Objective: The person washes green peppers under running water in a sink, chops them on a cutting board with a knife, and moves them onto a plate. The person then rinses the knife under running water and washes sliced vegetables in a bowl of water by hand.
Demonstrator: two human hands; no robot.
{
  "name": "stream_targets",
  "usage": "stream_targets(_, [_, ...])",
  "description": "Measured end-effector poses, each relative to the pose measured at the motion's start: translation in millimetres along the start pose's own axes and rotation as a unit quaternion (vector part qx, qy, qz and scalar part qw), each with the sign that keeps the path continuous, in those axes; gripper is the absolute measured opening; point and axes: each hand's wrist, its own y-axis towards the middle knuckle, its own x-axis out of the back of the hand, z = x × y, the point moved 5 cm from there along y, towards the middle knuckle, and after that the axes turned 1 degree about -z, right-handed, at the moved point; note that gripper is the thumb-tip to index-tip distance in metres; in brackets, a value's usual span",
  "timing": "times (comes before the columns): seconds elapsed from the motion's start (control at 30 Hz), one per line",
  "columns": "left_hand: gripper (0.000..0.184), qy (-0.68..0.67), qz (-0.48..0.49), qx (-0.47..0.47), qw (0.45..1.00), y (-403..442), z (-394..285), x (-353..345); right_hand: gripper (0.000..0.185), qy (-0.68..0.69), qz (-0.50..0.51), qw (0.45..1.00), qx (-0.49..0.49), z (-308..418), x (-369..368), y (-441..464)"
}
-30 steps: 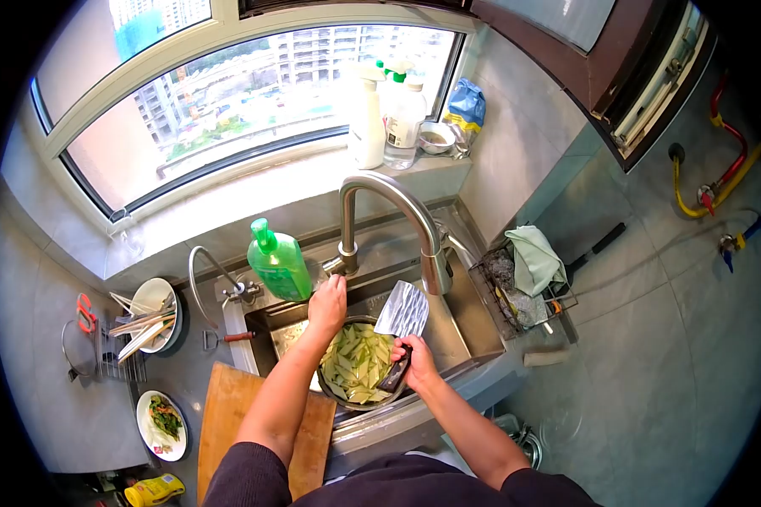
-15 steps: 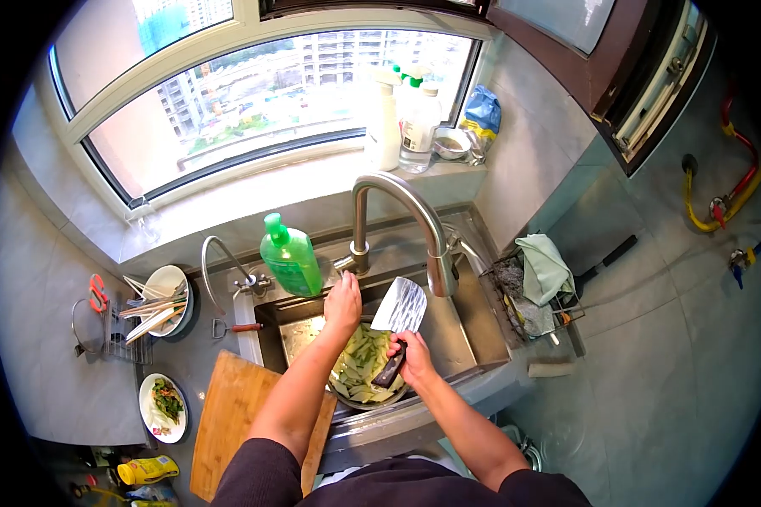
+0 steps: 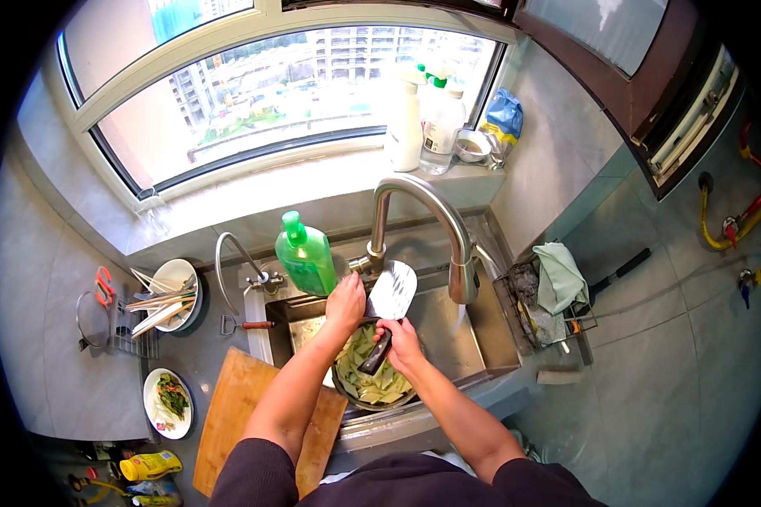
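Note:
My right hand point(image 3: 402, 345) is closed around the dark handle of a cleaver point(image 3: 391, 290). Its broad, wet-looking blade points up and away from me over the sink point(image 3: 482, 365). Beneath it stands a round pot point(image 3: 336, 382) full of pale green sliced vegetables point(image 3: 372, 384). My left hand point(image 3: 347, 302) is at the side handle point(image 3: 361, 264) of the large faucet point(image 3: 423, 190), fingers drawn together against it; the fingertips are partly hidden. A thin stream of water point(image 3: 462, 315) falls from the spout, right of the blade.
A green soap bottle point(image 3: 305, 260) stands behind my left hand. At left are a wooden cutting board point(image 3: 237, 414), a peeler point(image 3: 249, 325), a plate of food point(image 3: 168, 404) and a bowl with chopsticks point(image 3: 173, 296). A rack with a cloth point(image 3: 561, 277) hangs at right.
A water stream now shows under the spout. The cleaver has swung left, its blade nearer my left hand. The whole view has shifted slightly; my left hand stays by the faucet handle.

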Motion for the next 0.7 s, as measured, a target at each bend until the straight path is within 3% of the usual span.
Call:
stream_targets(0.1, [0.037, -0.010, -0.019, 0.008, 1.000, -6, -9, 13, 0.015, 0.012, -0.008, 1.000, -0.007, 1, 8, -8])
stream_targets(0.23, [0.049, -0.202, -0.027, 0.023, 0.979, -25, -35, 34, 0.015, 0.045, -0.051, 0.998, -0.001, 14, 47, -29])
stream_targets(0.37, [0.050, -0.281, -0.013, -0.130, 0.951, -44, -90, 35, 0.023, 0.081, -0.044, 0.996, 0.007, 31, 97, -50])
stream_targets(0.5, [0.048, -0.354, 0.097, -0.266, 0.891, -56, -163, 31, 0.020, 0.067, -0.060, 0.996, 0.019, 52, 136, -71])
stream_targets(0.57, [0.050, -0.429, 0.103, -0.265, 0.857, -59, -192, 29, 0.019, 0.049, -0.064, 0.996, 0.029, 62, 157, -77])
stream_targets(0.7, [0.055, -0.407, 0.119, -0.285, 0.860, -50, -219, 13, 0.019, 0.050, -0.017, 0.998, 0.026, 90, 164, -93])
